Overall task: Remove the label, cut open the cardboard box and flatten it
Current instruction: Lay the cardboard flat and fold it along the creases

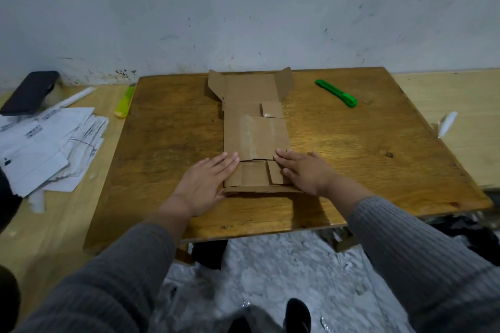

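Observation:
A brown cardboard box (254, 132) lies opened out and nearly flat on the dark wooden table (351, 143), its far flaps still tilted up near the wall. My left hand (205, 184) presses flat on the near left flap with straight fingers. My right hand (303, 170) presses flat on the near right flap. A green utility knife (336, 93) lies on the table to the far right, apart from both hands.
A pile of white paper labels (46, 149) lies on the lighter surface to the left, with a dark phone (29, 93) behind it and a yellow-green cutter (124, 103) at the table's left edge. A white scrap (447, 123) lies right of the table.

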`<act>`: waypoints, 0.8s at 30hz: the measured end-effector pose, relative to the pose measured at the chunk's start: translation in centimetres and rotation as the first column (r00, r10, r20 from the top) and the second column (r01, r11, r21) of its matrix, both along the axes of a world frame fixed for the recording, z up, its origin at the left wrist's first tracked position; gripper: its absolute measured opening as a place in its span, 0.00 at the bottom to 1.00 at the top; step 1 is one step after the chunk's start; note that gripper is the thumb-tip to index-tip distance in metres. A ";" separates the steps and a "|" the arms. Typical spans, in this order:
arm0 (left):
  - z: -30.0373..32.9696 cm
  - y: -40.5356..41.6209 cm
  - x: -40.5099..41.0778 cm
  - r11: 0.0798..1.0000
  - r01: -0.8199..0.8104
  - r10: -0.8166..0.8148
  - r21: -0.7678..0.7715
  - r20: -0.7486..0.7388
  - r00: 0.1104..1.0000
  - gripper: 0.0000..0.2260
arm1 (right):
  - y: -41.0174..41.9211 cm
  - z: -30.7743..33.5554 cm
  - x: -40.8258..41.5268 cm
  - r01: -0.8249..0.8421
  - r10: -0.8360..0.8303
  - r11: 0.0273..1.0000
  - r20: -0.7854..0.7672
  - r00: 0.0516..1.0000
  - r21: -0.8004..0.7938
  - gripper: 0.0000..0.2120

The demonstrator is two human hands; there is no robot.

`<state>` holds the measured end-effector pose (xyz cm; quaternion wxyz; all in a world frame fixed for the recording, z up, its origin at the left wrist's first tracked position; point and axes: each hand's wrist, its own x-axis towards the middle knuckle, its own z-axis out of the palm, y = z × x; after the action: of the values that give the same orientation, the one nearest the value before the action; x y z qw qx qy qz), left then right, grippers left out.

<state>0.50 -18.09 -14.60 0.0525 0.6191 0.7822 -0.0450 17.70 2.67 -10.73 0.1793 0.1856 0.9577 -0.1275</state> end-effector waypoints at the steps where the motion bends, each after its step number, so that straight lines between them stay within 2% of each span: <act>1: 0.0 0.0 -0.1 1.000 -0.001 0.001 0.010 0.014 1.000 0.33 | 0.2 0.0 0.1 0.023 -0.025 0.998 -0.037 0.999 -0.057 0.23; 4: 0.6 0.4 -0.2 0.995 -0.049 0.039 0.089 0.109 0.993 0.30 | 1.2 0.0 0.7 0.041 -0.057 0.987 -0.100 0.993 -0.153 0.22; 6: 1.3 0.8 -0.1 0.988 -0.112 0.089 0.102 0.206 0.974 0.29 | 1.7 0.0 1.2 -0.035 0.026 0.993 -0.083 0.996 -0.108 0.23; 9: 1.5 1.1 0.0 0.988 -0.133 0.112 0.074 0.235 0.965 0.24 | 2.1 -0.4 1.9 -0.154 0.154 0.988 -0.075 0.985 0.007 0.23; 11: 1.4 1.1 -0.2 0.992 -0.120 0.111 0.030 0.210 0.971 0.25 | 2.2 -1.0 2.3 -0.192 0.195 0.980 -0.075 0.978 0.055 0.24; 16: 0.4 1.3 -1.0 0.998 0.020 -0.019 -0.054 0.019 1.000 0.42 | 2.4 -1.7 2.5 -0.248 0.257 0.954 -0.031 0.966 0.170 0.27; 21: 0.3 2.1 -1.4 0.997 0.067 -0.068 -0.032 -0.006 0.998 0.40 | 2.5 -2.1 3.1 -0.265 0.292 0.939 -0.100 0.951 0.220 0.25; 24: 0.4 2.0 -0.9 0.999 0.037 -0.037 -0.001 0.014 0.999 0.41 | 2.3 -2.4 4.4 -0.268 0.292 0.948 -0.133 0.947 0.169 0.27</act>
<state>-0.38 -16.08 -14.15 0.0576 0.6337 0.7703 -0.0422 22.14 5.00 -13.14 0.1057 0.0496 0.9922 -0.0433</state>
